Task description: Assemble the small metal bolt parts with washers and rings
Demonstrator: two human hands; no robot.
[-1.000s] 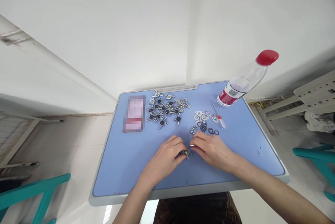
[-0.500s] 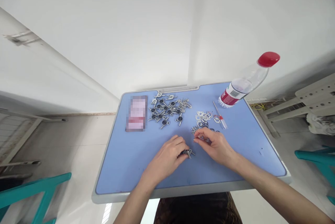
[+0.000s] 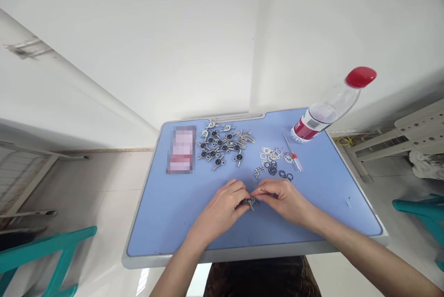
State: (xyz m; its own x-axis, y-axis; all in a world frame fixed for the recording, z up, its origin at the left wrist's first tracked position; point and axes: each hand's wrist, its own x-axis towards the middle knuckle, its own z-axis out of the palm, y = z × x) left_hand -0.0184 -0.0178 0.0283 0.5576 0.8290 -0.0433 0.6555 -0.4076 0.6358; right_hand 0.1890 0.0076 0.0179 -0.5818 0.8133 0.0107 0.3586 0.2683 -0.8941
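Note:
Near the front middle of the blue table, my left hand (image 3: 227, 204) is closed on a small metal part (image 3: 250, 202) resting at the tabletop. My right hand (image 3: 282, 197) pinches at the right side of that part; whatever lies between its fingertips is too small to make out. Just beyond my right hand lie a cluster of small shiny balls (image 3: 258, 172), black rings (image 3: 272, 168) and flat metal plates (image 3: 270, 154). Farther back to the left sit several metal parts with black round centres (image 3: 219, 143), beside a heap of small metal pieces (image 3: 245, 137).
A pixelated flat object (image 3: 181, 150) lies at the table's left. At the right are a red-and-clear screwdriver (image 3: 294, 157) and a red-capped bottle (image 3: 310, 123). Teal stools (image 3: 52, 246) stand on the floor beside the table (image 3: 243, 251), and a white wall rises behind it.
My right hand has moved left and toward me, from beside the shiny balls to the part at my left hand. The balls and black rings are now uncovered.

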